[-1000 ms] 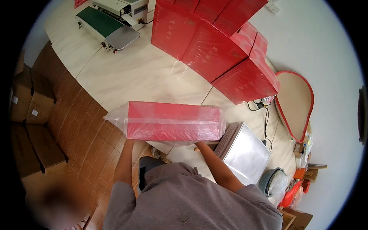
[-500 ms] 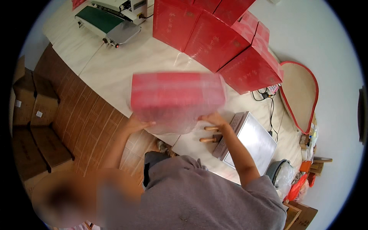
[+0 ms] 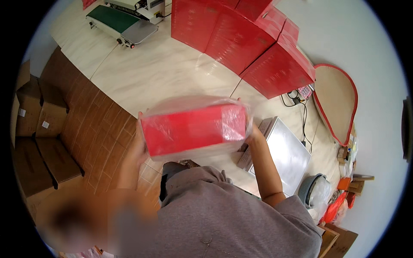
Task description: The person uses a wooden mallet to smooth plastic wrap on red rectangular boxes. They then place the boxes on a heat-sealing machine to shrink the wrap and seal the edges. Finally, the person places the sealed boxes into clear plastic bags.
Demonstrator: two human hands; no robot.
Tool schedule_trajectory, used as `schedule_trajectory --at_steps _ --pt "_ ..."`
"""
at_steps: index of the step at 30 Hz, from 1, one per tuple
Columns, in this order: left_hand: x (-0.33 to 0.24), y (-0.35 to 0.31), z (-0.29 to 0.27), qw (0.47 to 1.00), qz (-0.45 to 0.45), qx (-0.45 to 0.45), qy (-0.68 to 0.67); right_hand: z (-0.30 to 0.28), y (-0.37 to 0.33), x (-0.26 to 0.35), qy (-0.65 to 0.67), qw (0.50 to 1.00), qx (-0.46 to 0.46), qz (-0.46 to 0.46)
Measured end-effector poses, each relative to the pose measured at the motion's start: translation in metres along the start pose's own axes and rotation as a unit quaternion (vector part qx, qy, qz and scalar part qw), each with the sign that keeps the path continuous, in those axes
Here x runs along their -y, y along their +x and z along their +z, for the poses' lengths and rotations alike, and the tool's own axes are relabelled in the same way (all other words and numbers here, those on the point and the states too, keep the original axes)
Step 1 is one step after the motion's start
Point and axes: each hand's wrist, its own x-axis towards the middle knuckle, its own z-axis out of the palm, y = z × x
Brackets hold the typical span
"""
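A red box in loose clear plastic wrap is held up in front of me, above the table's near edge. My left hand grips its left end, with a fingertip showing at the upper corner. Closed on the right end is my right hand; most of its fingers are hidden behind the box and the plastic. The box tilts slightly, its right end farther from me. Below my right forearm lies a flat silver-topped metal device, whose handles are mostly covered now.
Stacked red boxes in clear wrap stand at the table's back. A machine with a green conveyor belt is at far left. Brown cartons sit left on the wooden floor. A red-rimmed panel, cables and a grey basket are right.
The red box has come nearer to me and turned, showing another face. My hands have shifted from its near underside to its two ends.
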Motion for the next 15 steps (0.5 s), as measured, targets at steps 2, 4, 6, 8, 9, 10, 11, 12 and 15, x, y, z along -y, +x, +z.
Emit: schedule_trajectory --at_steps 2,4,6,8,9,10,11,12,15 --pt "-0.016 -0.008 0.012 0.999 0.014 0.010 0.035 0.016 -0.009 0.012 -0.056 0.994 -0.062 -0.068" --pt "-0.022 -0.011 0.027 0.994 0.069 0.013 0.082 0.041 -0.026 0.031 -0.107 0.988 -0.008 -0.112" --pt "-0.024 0.005 0.019 0.960 0.156 -0.011 0.232 0.045 -0.027 0.039 -0.219 0.958 0.021 -0.182" --pt "-0.037 0.010 0.029 0.912 0.213 0.000 0.350 0.044 -0.020 0.049 -0.378 0.883 0.013 -0.278" --pt "-0.037 0.015 0.030 0.886 0.239 -0.025 0.397 0.033 -0.007 0.046 -0.424 0.847 -0.007 -0.322" --pt "-0.038 0.019 0.026 0.865 0.264 -0.053 0.424 0.027 0.003 0.046 -0.467 0.806 -0.022 -0.362" --pt "-0.036 0.024 0.018 0.842 0.286 -0.085 0.450 0.029 0.009 0.046 -0.478 0.784 -0.056 -0.391" --pt "-0.034 0.029 0.009 0.816 0.308 -0.117 0.475 0.029 0.012 0.053 -0.506 0.768 -0.085 -0.383" --pt "-0.043 0.039 -0.015 0.774 0.318 -0.156 0.525 0.032 0.023 0.069 -0.556 0.714 -0.174 -0.388"
